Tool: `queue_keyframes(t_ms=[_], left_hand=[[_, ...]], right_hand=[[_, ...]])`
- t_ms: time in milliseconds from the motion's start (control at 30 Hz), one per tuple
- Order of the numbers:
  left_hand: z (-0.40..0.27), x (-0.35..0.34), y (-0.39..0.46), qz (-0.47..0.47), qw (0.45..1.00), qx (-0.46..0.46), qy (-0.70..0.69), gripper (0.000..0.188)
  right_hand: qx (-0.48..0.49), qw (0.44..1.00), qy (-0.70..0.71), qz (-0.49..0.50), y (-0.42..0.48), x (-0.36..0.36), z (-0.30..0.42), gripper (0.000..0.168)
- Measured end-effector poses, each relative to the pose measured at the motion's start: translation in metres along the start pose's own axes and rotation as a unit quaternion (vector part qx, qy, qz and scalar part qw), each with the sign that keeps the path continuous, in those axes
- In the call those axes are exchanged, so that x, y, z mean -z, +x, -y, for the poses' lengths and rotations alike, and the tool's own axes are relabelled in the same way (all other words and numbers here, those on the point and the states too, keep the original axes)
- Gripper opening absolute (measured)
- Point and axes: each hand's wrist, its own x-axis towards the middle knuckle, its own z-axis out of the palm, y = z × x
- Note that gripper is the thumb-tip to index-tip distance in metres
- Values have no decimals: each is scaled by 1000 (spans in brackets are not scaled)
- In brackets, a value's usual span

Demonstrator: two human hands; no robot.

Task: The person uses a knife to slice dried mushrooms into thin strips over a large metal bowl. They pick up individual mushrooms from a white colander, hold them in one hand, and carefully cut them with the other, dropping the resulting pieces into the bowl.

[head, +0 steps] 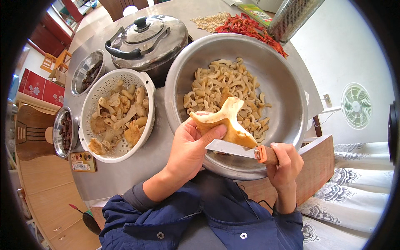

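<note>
My left hand (195, 142) grips a large pale mushroom (229, 120), thumb pressed on its yellowish cap and the cut stem face turned up. In my right hand (286, 164) is a knife with a wooden handle and an orange collar. Its broad blade (232, 148) lies just below the mushroom's lower edge; I cannot tell whether the two touch. Both hands are over the near side of a wide steel basin (281, 84). Sliced mushroom pieces (218, 81) are heaped inside it, partly hidden by the held mushroom.
To the left, a white plastic colander (117, 159) holds whole mushrooms (120, 112). Behind it stands a lidded steel pot (150, 40). Two steel bowls (75, 82) hold dark round items. Dried red chillies (243, 28) and pale seeds (211, 22) lie beyond the basin, near a mesh cylinder (292, 20).
</note>
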Motion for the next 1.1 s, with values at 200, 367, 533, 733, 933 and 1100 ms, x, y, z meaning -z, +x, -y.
queue_keyframes(t_ms=[200, 367, 533, 733, 933, 1100], left_hand=[[-4, -1, -1, 16, 998, 44, -46, 31], [-2, 0, 2, 25, 997, 60, -45, 30], [-2, -2, 0, 20, 997, 57, -53, 30], [0, 1, 0, 31, 995, 63, -71, 30], [-3, 3, 1, 25, 990, 95, -102, 29], [-1, 3, 2, 28, 989, 104, -105, 27]], right_hand=[[-10, 1000, 5, 15, -1, -5, 0, 53], [-14, 1000, 11, 7, 2, -6, 7, 50], [-30, 999, 20, 30, 6, -5, 9, 42], [-12, 1000, 16, 0, 6, -16, 6, 53], [-11, 999, 21, 24, -1, -17, -3, 53], [-20, 999, 16, 39, -5, -13, 3, 53]])
